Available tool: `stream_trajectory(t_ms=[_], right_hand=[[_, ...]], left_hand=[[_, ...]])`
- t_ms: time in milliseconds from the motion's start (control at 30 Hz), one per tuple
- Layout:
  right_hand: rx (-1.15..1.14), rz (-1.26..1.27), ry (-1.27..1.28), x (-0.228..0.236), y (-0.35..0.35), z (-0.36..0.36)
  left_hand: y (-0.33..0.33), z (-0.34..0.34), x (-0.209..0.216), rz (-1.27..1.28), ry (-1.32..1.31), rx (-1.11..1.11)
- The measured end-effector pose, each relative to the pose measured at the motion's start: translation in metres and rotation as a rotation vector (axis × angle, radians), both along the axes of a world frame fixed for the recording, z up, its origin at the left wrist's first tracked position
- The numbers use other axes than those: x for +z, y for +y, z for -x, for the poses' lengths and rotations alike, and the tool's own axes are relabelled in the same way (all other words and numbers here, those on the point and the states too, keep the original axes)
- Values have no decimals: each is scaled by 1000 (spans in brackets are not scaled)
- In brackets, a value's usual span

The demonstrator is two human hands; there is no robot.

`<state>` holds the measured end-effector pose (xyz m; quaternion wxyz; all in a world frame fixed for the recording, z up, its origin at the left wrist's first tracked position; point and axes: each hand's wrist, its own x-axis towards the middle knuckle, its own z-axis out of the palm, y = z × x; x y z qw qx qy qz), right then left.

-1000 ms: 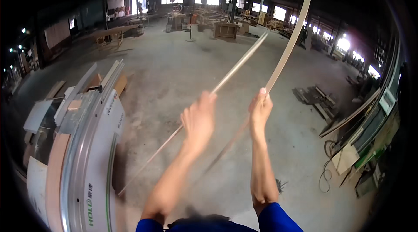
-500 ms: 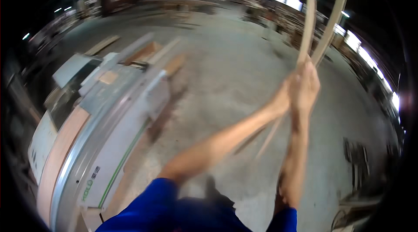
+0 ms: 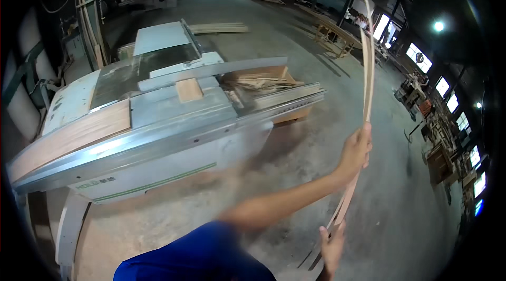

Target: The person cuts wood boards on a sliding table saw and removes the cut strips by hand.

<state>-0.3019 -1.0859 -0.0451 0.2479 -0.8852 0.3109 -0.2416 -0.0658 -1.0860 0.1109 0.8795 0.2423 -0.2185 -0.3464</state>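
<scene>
Two long, thin wooden strips (image 3: 367, 78) stand nearly upright to the right of a sliding table saw (image 3: 174, 162), bowed slightly by the lens. My left hand (image 3: 354, 153) is closed around them at mid-length, its arm stretched across from the lower left. Lower down, my right hand (image 3: 333, 246) grips the same strips near their bottom end, thumb on the left side. The strips lie close together at my left hand and part a little above it. Their lower tips show dark against the floor.
On the saw table lie a flat wooden board (image 3: 79, 136) and a small wood block (image 3: 188, 90). Scrap pieces fill a wooden box (image 3: 295, 117) at the saw's far end. Beyond stand a wooden bench (image 3: 334, 38) and stacked timber (image 3: 219, 28); clutter lines the right wall.
My view has turned, so the saw sits more centrally. My hands, formerly together high on the strips, are now apart, the right one lower. The strips have come closer together.
</scene>
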Motion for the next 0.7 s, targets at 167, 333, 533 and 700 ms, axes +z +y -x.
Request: stream_trajectory(t_ms=[167, 333, 533, 700], right_hand=[[-121, -59, -237, -13, -103, -112], [-99, 132, -681, 111, -327, -220], [139, -15, -1276, 329, -590, -333], [328, -309, -1412, 239, -734, -570]], left_hand=[[-77, -134, 33, 91, 86, -102], [-153, -228, 28, 64, -823, 489], [-81, -367, -147, -763, -915, 540], [8, -390, -308, -1143, -248, 784]])
